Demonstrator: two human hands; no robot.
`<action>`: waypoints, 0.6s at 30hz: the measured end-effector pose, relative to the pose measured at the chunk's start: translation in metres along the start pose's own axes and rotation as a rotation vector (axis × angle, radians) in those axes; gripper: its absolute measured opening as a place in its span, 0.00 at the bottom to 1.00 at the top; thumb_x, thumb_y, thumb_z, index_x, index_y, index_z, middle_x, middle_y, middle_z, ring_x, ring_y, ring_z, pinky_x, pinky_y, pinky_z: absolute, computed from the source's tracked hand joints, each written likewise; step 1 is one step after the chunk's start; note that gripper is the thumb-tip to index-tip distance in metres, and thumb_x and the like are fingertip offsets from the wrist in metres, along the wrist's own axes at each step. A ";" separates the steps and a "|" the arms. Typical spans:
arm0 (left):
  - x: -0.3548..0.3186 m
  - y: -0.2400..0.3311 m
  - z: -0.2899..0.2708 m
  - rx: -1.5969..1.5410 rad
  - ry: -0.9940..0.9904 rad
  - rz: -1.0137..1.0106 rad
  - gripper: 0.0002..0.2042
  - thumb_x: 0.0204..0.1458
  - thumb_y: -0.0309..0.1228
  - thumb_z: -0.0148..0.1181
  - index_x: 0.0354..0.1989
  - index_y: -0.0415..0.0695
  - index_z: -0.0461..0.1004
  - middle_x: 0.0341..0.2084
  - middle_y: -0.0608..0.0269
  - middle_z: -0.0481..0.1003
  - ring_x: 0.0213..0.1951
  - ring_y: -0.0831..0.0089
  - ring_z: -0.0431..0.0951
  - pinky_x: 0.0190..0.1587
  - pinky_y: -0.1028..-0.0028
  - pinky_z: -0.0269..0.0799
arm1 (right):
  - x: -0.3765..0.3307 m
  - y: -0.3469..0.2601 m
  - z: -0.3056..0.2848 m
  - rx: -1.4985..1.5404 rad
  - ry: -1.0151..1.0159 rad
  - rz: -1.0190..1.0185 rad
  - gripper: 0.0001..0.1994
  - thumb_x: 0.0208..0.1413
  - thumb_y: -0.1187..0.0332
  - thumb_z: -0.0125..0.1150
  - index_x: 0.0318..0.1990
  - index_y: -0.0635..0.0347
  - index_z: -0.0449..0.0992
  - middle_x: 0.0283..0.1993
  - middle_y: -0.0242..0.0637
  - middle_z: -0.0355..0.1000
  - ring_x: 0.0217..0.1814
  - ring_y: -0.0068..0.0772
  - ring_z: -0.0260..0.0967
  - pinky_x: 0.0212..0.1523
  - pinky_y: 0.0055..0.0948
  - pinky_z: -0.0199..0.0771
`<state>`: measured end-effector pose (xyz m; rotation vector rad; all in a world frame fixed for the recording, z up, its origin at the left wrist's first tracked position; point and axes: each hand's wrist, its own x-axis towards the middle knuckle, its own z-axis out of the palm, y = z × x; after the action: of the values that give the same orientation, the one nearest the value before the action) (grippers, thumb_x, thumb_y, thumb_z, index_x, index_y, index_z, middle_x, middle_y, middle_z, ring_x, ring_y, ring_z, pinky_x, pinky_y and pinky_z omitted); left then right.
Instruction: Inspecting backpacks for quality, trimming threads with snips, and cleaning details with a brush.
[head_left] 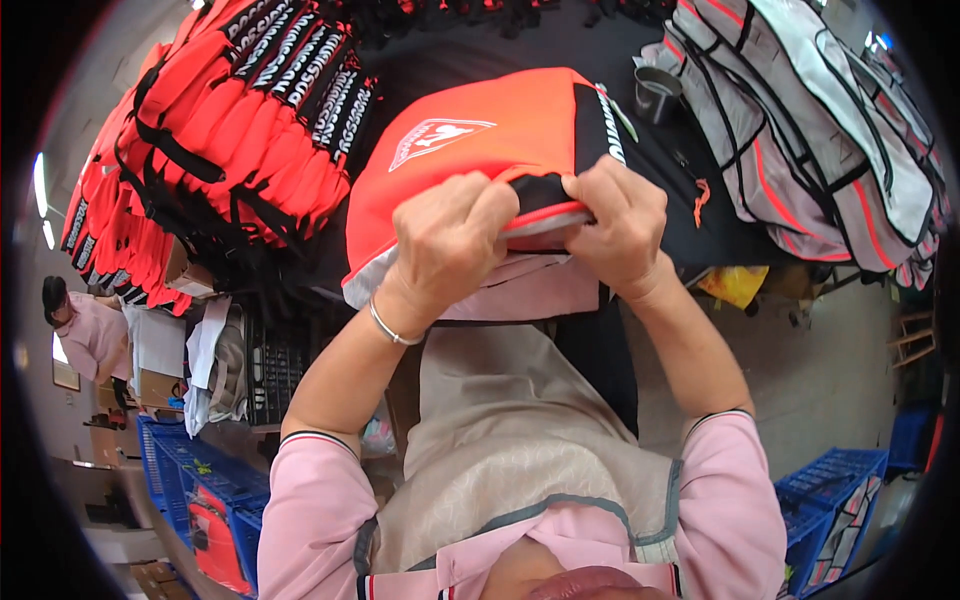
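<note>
The left hand (450, 240) and right hand (622, 225) both hold the red bag (490, 120) by its near edge, fingers closed tight on the fabric. The bag lies on the black worktop (450, 45), between stacked red bags (205, 130) on the left and grey bags (800, 140) with a metal cup (657, 97) on the right.

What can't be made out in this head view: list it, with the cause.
All in the head view:
1. Most fingertips of the left hand and right hand: hidden by the hands themselves.
2. Underside of the orange-and-black fabric item: hidden by its upper side.
3. Contents of the metal cup: too small and dark.
4. Far end of the grey stack: cut off by the upper edge.
</note>
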<state>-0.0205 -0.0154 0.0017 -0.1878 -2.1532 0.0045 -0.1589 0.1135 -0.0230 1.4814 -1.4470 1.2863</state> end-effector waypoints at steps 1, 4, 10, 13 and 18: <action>-0.001 0.000 -0.001 -0.016 0.000 0.009 0.12 0.26 0.14 0.59 0.23 0.42 0.68 0.18 0.60 0.67 0.19 0.62 0.71 0.21 0.67 0.67 | 0.002 0.001 0.003 -0.058 0.060 -0.058 0.12 0.28 0.80 0.59 0.26 0.60 0.69 0.21 0.36 0.62 0.19 0.37 0.65 0.19 0.30 0.64; 0.003 0.005 -0.004 -0.069 0.039 0.018 0.14 0.25 0.13 0.59 0.24 0.42 0.71 0.20 0.61 0.69 0.21 0.63 0.73 0.23 0.69 0.69 | 0.014 0.009 0.007 -0.145 0.157 -0.179 0.10 0.28 0.78 0.59 0.25 0.60 0.68 0.19 0.33 0.58 0.17 0.32 0.60 0.17 0.28 0.60; 0.027 -0.006 -0.024 0.057 0.186 0.150 0.09 0.29 0.20 0.60 0.22 0.45 0.72 0.17 0.67 0.61 0.18 0.72 0.66 0.19 0.74 0.63 | 0.026 0.005 0.015 -0.206 0.321 -0.255 0.06 0.33 0.77 0.58 0.23 0.62 0.69 0.18 0.32 0.54 0.16 0.31 0.57 0.17 0.27 0.58; 0.018 0.004 -0.019 0.024 0.149 0.143 0.09 0.31 0.18 0.60 0.23 0.44 0.71 0.17 0.67 0.61 0.17 0.72 0.65 0.18 0.74 0.63 | 0.028 0.005 0.010 -0.176 0.281 -0.236 0.08 0.41 0.75 0.66 0.25 0.63 0.71 0.18 0.35 0.58 0.17 0.35 0.59 0.16 0.30 0.59; 0.007 0.004 -0.012 -0.092 0.173 0.064 0.16 0.33 0.14 0.66 0.31 0.42 0.71 0.21 0.61 0.71 0.20 0.64 0.72 0.22 0.70 0.68 | 0.045 0.010 0.009 -0.200 0.314 -0.263 0.06 0.38 0.80 0.61 0.24 0.64 0.69 0.19 0.37 0.59 0.18 0.38 0.61 0.16 0.32 0.59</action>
<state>-0.0140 -0.0111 0.0144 -0.2995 -1.9757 -0.0715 -0.1719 0.0906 0.0160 1.2269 -1.1016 1.1181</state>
